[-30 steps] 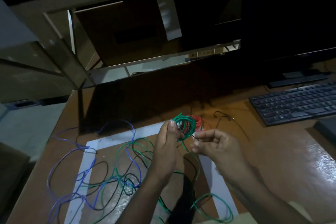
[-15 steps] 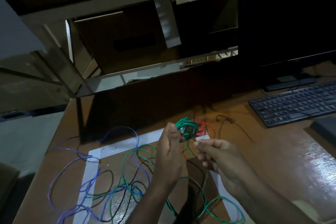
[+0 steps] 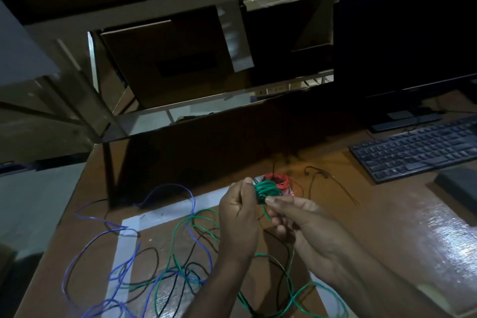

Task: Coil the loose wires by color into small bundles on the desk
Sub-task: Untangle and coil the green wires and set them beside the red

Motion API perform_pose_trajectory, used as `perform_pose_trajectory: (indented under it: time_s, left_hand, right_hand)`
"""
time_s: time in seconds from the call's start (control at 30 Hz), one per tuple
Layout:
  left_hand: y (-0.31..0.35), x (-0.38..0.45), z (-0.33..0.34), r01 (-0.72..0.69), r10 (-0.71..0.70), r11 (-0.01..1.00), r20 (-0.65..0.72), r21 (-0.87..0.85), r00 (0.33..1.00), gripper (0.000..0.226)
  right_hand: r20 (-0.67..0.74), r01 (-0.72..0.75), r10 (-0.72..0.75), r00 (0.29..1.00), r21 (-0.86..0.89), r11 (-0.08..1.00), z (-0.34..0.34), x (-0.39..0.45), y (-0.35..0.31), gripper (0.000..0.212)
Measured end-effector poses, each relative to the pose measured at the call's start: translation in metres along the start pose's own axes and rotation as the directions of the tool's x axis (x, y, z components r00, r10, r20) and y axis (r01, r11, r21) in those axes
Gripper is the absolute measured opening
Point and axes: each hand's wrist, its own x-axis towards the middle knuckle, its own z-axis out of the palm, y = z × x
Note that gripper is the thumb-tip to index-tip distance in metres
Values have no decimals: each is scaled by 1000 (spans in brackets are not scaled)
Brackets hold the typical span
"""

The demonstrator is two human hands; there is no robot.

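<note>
A dim brown tabletop [image 3: 387,227] carries a keyboard [image 3: 418,147] at the right and a white tape outline [image 3: 165,212]. Above it, the left hand [image 3: 238,217] grips a small green coil [image 3: 267,190], while the right hand [image 3: 299,222] pinches the green wire [image 3: 196,222] trailing from it. A red coil [image 3: 280,179] lies just behind. Loose blue wire [image 3: 108,224] and black wire [image 3: 152,250] sprawl tangled at lower left.

loose wires [image 3: 165,273] lie on the desk [image 3: 387,227] left of the keyboard [image 3: 415,148].
</note>
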Motion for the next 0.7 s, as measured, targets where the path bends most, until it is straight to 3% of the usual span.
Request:
perform_pose_trajectory:
  time_s: [0.23, 0.43, 0.53, 0.7]
  left_hand:
    - [20, -5, 0, -112, 110, 993, -48, -30, 993, 28]
    - [20, -4, 3, -6, -4, 996, -117, -88, 993, 9]
    - [18, -4, 3, 66, -77, 988, -79, -139, 994, 22]
    - [23, -6, 5, 77, -85, 986, -48, -147, 995, 15]
  right_hand:
    - [23, 59, -59, 998, -2, 998, 7, -4, -3, 3]
    - [6, 118, -118, 993, -2, 993, 10, -3, -1, 2]
    - [-14, 147, -147, 989, -14, 989, 10, -1, 1, 4]
    - [-25, 150, -151, 988, -45, 988, 7, 1, 3, 6]
